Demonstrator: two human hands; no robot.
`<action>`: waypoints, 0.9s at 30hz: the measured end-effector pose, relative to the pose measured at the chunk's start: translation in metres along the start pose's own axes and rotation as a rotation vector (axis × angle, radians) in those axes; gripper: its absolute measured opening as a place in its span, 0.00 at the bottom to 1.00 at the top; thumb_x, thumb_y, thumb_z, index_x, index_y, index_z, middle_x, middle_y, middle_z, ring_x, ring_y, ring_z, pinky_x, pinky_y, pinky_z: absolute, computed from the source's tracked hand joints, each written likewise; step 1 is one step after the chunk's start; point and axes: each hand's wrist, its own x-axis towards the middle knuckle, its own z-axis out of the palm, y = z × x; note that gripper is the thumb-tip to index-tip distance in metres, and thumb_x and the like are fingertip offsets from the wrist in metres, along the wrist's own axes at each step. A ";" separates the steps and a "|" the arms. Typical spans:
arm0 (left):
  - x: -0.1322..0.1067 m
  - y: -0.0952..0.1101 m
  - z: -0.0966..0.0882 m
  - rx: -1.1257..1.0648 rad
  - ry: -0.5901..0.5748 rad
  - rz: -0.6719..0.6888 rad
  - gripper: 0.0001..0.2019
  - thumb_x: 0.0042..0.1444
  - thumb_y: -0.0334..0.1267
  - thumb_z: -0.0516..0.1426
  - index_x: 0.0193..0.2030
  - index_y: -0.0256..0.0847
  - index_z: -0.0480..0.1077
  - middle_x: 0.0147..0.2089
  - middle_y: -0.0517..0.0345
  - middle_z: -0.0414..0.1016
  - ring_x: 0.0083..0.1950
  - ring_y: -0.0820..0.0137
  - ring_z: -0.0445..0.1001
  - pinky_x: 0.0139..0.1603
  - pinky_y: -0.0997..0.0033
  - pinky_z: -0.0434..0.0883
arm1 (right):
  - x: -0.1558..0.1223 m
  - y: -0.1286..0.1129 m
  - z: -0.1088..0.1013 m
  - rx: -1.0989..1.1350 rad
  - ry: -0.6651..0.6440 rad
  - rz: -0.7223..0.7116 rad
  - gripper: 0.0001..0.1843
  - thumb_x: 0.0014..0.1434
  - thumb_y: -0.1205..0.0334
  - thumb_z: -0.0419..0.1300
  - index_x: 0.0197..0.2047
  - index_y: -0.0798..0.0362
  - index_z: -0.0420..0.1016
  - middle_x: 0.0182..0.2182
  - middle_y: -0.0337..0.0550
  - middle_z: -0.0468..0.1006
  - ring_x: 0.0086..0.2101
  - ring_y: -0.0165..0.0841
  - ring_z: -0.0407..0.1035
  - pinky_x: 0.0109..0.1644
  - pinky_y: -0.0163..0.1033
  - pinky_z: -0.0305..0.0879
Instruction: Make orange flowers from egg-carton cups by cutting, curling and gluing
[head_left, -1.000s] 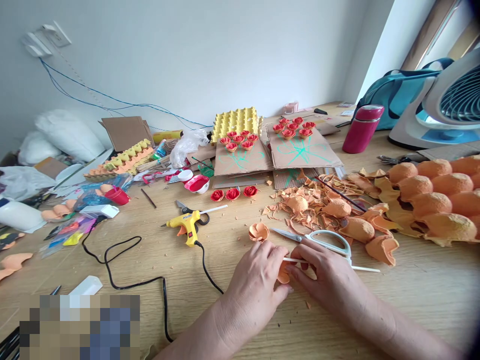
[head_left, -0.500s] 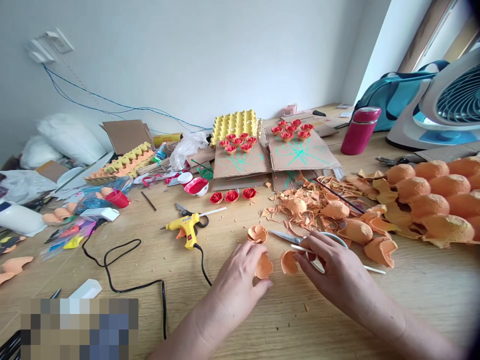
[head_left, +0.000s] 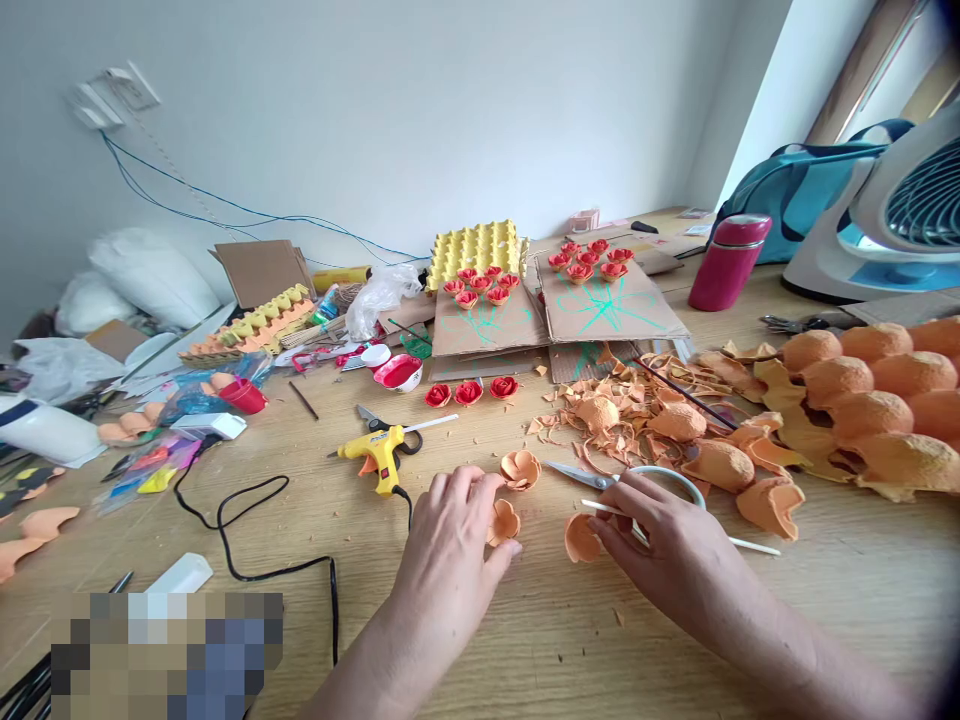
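Note:
My left hand (head_left: pixel 457 540) curls its fingers and thumb around a small orange egg-carton cup (head_left: pixel 503 522) cut into petals, on the wooden table. Just beyond it sits an orange flower (head_left: pixel 520 469) of layered petals. My right hand (head_left: pixel 656 530) has its thumb and fingertips closed at the edge of another orange cup piece (head_left: pixel 583 538). A thin white stick (head_left: pixel 754 546) runs beneath this hand. Scissors (head_left: pixel 581 474) lie there too, blades pointing left and handles partly hidden by the hand.
A yellow glue gun (head_left: pixel 381 458) with a black cord lies left, by more scissors. Beyond are red flowers (head_left: pixel 469 392), a red paint bowl (head_left: pixel 399 373) and cardboard sheets (head_left: pixel 487 335). Orange scraps (head_left: pixel 600 412), egg cartons (head_left: pixel 885 400), a pink bottle (head_left: pixel 729 262) and a fan stand right.
My left hand has moved left with the petalled cup, away from the right hand's piece. The right hand and its piece have come slightly closer to me. The view has shifted a little.

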 end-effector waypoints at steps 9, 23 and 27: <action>-0.008 0.035 0.035 -0.908 -0.282 -0.025 0.28 0.55 0.29 0.62 0.61 0.45 0.63 0.60 0.47 0.74 0.49 0.61 0.79 0.40 0.66 0.78 | -0.003 -0.004 -0.002 0.141 -0.014 0.035 0.11 0.68 0.59 0.55 0.32 0.50 0.70 0.28 0.38 0.71 0.26 0.31 0.66 0.30 0.36 0.61; -0.004 0.017 0.078 -1.557 -0.309 -0.123 0.23 0.57 0.45 0.68 0.56 0.40 0.69 0.45 0.56 0.74 0.39 0.70 0.80 0.35 0.74 0.79 | -0.001 0.003 -0.012 0.157 -0.129 0.017 0.14 0.73 0.60 0.49 0.40 0.48 0.74 0.33 0.40 0.74 0.32 0.35 0.71 0.37 0.40 0.63; -0.004 0.018 0.076 -1.558 -0.299 -0.130 0.22 0.57 0.45 0.68 0.53 0.40 0.68 0.42 0.58 0.74 0.38 0.70 0.80 0.34 0.74 0.78 | 0.000 0.000 -0.012 0.196 -0.139 0.027 0.12 0.72 0.61 0.52 0.37 0.49 0.72 0.31 0.38 0.74 0.30 0.33 0.70 0.34 0.38 0.63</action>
